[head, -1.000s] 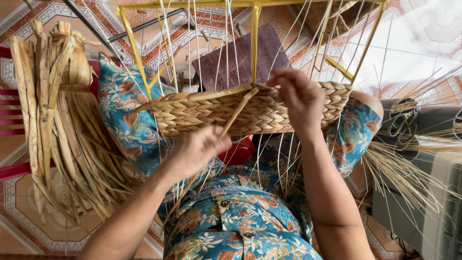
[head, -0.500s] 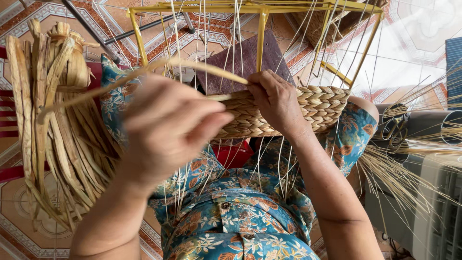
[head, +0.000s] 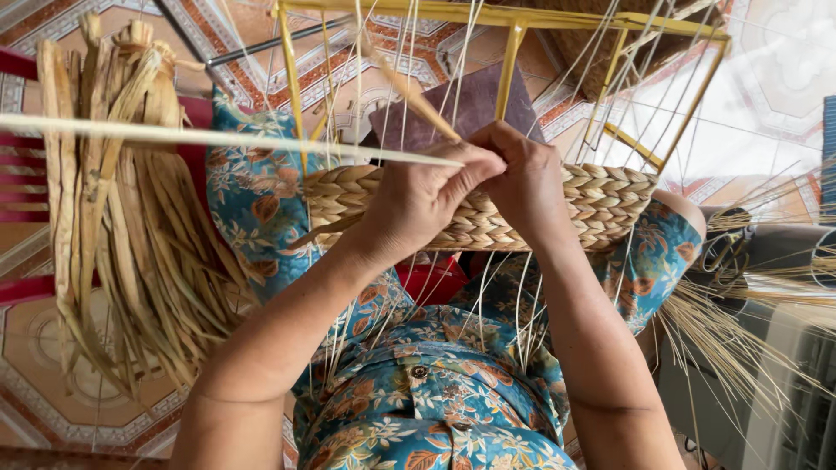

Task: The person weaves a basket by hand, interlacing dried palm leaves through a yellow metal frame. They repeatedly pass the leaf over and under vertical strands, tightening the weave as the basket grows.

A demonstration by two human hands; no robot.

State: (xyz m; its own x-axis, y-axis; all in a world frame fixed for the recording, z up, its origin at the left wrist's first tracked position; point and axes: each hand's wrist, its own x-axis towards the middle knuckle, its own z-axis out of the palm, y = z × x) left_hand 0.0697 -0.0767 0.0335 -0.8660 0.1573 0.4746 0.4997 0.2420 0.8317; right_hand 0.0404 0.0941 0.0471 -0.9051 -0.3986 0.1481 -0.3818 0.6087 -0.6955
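Note:
A half-woven straw basket (head: 610, 204) sits on my lap, built on a yellow metal frame (head: 509, 61) with thin upright strands. My left hand (head: 422, 200) pinches a long pale straw strand (head: 200, 137) that runs off to the left edge. My right hand (head: 527, 183) presses against the woven band right beside the left hand, fingers closed on the weave and the strand's end. Both hands meet at the top edge of the woven band.
A thick bundle of dried straw (head: 122, 218) hangs over a red chair (head: 26, 165) at my left. Loose thin fibres (head: 740, 331) fan out at the right beside a grey box. Patterned floor tiles lie beneath.
My left hand, raised close to the camera half a second ago, has dropped back to the basket rim beside the right hand. The long strand now stretches flat to the left.

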